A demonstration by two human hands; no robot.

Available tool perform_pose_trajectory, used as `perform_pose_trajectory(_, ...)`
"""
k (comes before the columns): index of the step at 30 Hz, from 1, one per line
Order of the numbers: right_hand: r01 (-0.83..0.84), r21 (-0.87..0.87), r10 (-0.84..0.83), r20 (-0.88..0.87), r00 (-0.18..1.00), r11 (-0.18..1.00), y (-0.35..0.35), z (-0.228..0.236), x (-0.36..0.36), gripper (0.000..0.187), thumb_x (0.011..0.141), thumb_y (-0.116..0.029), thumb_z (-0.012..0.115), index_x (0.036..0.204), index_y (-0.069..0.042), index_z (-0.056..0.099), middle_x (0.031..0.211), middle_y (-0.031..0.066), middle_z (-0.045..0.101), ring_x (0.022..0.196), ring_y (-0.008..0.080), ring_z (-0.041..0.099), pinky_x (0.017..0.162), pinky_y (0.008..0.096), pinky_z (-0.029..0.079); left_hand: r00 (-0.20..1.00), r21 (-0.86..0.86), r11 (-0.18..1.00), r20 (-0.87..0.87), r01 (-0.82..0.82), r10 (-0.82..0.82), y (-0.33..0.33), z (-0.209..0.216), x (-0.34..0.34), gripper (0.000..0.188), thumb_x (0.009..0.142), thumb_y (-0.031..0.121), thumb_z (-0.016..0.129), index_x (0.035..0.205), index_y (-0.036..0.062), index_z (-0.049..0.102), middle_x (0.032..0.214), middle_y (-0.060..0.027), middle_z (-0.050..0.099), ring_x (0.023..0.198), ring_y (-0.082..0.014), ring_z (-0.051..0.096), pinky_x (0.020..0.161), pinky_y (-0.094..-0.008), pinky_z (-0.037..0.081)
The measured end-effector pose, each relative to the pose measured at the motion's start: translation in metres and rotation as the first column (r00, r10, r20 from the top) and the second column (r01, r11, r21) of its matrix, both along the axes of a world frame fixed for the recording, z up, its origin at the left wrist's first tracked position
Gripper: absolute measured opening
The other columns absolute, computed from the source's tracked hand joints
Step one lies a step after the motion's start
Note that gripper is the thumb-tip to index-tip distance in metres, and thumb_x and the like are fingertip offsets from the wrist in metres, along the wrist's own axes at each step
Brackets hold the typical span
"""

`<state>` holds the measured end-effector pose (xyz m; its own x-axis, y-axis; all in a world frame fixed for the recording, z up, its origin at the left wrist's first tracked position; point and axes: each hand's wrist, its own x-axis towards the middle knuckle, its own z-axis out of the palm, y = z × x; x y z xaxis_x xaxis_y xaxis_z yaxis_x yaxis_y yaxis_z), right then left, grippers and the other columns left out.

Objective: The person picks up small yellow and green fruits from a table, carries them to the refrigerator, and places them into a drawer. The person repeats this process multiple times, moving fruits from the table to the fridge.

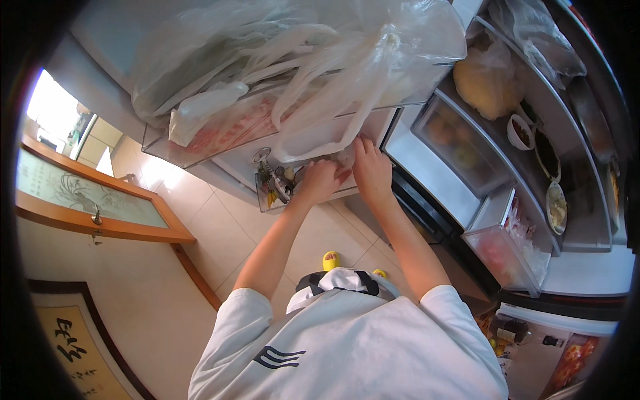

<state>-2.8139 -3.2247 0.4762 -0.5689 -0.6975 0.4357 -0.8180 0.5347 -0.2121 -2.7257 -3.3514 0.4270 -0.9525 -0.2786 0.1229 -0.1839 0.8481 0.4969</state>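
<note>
Clutter (275, 183), part of it metallic, crowds the nine o'clock end of the lower bin (345, 188), and both your hands are at that bin's three o'clock end. Your left hand (319, 180) has curled fingers; your right hand (372, 168) bends its fingers down just beside it. A pale thing (345, 159) sits between them, but you can't tell from here whether either hand grips it. Nothing is lifted clear, so whatever is in hand looks unfinished; how much is done, you can't judge.

Watch twelve o'clock: the white bag (383, 63) drapes its loops close above your hands, over the upper bin (200, 157). At four o'clock, the fridge's dark edge (427, 213) runs near your right forearm. Your freest room is six o'clock, over the floor (293, 243) between your forearms.
</note>
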Motion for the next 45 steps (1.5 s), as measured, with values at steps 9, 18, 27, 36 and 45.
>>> perform_pose_trajectory(9, -0.374, 0.010, 0.369, 0.138, 0.919, 0.927, -0.003, -0.038, 0.012, 0.025, 0.079, -0.013, 0.059, 0.103, -0.008, 0.063, 0.097, 0.0060, 0.065, 0.103, 0.0238, 0.059, 0.093, 0.0440, 0.042, 0.858, -0.032, 0.903, -0.327, -0.429, 0.397, 0.009, 0.000, 0.013, 0.041, 0.070, 0.015, 0.073, 0.108, 0.0047, 0.062, 0.105, -0.0211, 0.061, 0.112, -0.0383, 0.052, 0.091, -0.0462, 0.044)
perform_pose_trajectory(18, -0.411, 0.079, 0.353, 0.385, 0.853, 0.908, -0.001, -0.045, 0.016, 0.024, 0.083, -0.022, 0.060, 0.102, -0.007, 0.063, 0.099, 0.0092, 0.064, 0.099, 0.0279, 0.060, 0.095, 0.0466, 0.042, 0.997, -0.026, 0.998, 0.055, 0.059, -0.057, -0.015, 0.027, 0.044, 0.022, 0.081, 0.008, 0.057, 0.100, 0.0010, 0.067, 0.095, -0.0157, 0.067, 0.106, -0.0324, 0.059, 0.095, -0.0415, 0.043)
perform_pose_trajectory(27, -0.295, 0.114, 0.279, 0.142, 0.950, 0.949, 0.007, -0.037, 0.057, 0.024, 0.084, -0.031, 0.060, 0.078, -0.009, 0.067, 0.083, 0.0079, 0.065, 0.085, 0.0250, 0.064, 0.088, 0.0469, 0.044, 0.999, 0.113, 0.993, 0.001, -0.046, 0.046, -0.048, -0.013, 0.039, 0.021, 0.084, 0.016, 0.050, 0.079, -0.0003, 0.063, 0.080, -0.0198, 0.063, 0.081, -0.0410, 0.059, 0.073, -0.0492, 0.045)
perform_pose_trajectory(36, -0.362, 0.149, 0.332, 0.192, 0.923, 0.920, 0.014, -0.045, 0.041, 0.028, 0.085, -0.032, 0.061, 0.099, -0.009, 0.065, 0.099, 0.0084, 0.065, 0.097, 0.0242, 0.062, 0.100, 0.0483, 0.038, 0.986, 0.222, 0.974, 0.169, -0.032, -0.006, -0.013, -0.010, 0.038, 0.036, 0.097, 0.030, 0.044, 0.117, 0.0074, 0.063, 0.124, -0.0253, 0.055, 0.114, -0.0386, 0.053, 0.097, -0.0393, 0.042)
perform_pose_trajectory(45, -0.393, -0.179, 0.432, 0.325, 0.842, 0.902, 0.127, -0.043, 0.068, 0.019, 0.084, -0.018, 0.065, 0.102, -0.010, 0.064, 0.106, 0.0050, 0.065, 0.103, 0.0219, 0.059, 0.101, 0.0466, 0.039, 0.942, 0.156, 0.973, 0.262, 0.172, -0.209, -0.022, -0.008, 0.046, 0.043, 0.098, 0.034, 0.043, 0.124, 0.0050, 0.059, 0.136, -0.0240, 0.046, 0.127, -0.0338, 0.045, 0.108, -0.0422, 0.030)
